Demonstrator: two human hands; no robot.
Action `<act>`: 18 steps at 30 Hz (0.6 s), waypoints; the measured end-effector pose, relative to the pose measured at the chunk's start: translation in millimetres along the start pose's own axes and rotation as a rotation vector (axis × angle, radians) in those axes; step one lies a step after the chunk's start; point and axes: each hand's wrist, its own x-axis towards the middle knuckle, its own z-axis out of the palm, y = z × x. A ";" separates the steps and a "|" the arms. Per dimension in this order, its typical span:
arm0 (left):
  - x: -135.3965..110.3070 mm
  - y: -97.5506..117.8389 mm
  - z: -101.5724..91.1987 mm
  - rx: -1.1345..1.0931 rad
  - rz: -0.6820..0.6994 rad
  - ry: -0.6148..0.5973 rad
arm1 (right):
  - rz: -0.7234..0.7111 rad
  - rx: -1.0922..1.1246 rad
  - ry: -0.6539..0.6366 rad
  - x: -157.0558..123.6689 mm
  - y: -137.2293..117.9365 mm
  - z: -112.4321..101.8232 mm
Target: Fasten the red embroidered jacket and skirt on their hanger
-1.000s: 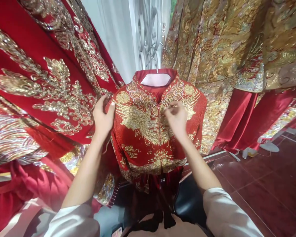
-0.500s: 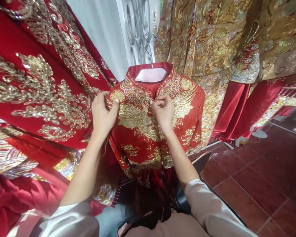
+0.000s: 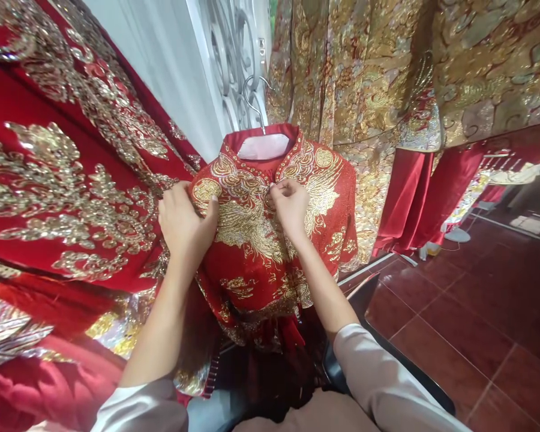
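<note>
A red jacket (image 3: 252, 270) with gold embroidery and a stand-up collar hangs in front of me on a hanger (image 3: 255, 103), whose metal hook shows above the neck. My left hand (image 3: 184, 217) grips the jacket at the shoulder, thumb on the front near a round gold motif and fingers behind the edge. With thumb and forefinger, my right hand (image 3: 291, 203) pinches the front opening just below the collar. What exactly lies between those fingertips is too small to make out. Lower down, the two front edges meet in the middle.
Red cloth with sequined gold patterns (image 3: 63, 198) hangs close on the left. Gold patterned garments (image 3: 378, 78) hang behind on the right, with red fabric (image 3: 402, 201) below. A white scrollwork grille (image 3: 234, 54) stands behind the hanger. Dark red tiles (image 3: 450, 324) cover the floor.
The view has shifted, so the jacket appears slightly further left and lower. Both hands keep their hold at the shoulder and the front opening.
</note>
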 end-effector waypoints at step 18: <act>-8.6 -9.4 0.8 -0.026 0.133 0.012 | 0.160 0.233 -0.041 -86.3 60.7 -44.8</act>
